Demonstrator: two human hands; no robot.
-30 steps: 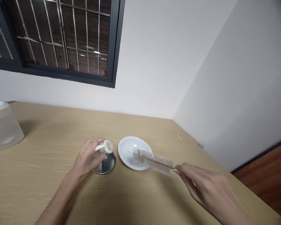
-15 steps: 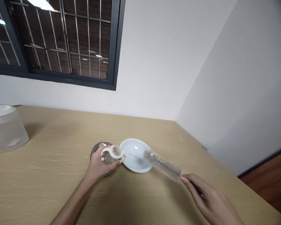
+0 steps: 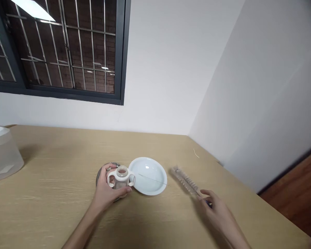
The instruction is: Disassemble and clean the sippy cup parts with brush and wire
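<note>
My left hand (image 3: 106, 193) is wrapped round a small clear bottle with white side handles (image 3: 121, 177), held upright over a shiny metal dish (image 3: 100, 173) on the wooden table (image 3: 54, 193). To its right lies a white plate (image 3: 149, 175) with a thin stick across it. My right hand (image 3: 217, 212) grips the dark handle of a long bottle brush (image 3: 185, 180), whose bristled end points up and left, just right of the plate and clear of it.
A translucent plastic tub (image 3: 1, 152) stands upside down at the table's far left. A barred window (image 3: 54, 48) is above. White walls meet in a corner at the right, and brown floor (image 3: 295, 200) shows past the table's right edge.
My right hand drew the brush off the plate and to the right. My left hand turned the bottle from tilted to upright and shifted slightly.
</note>
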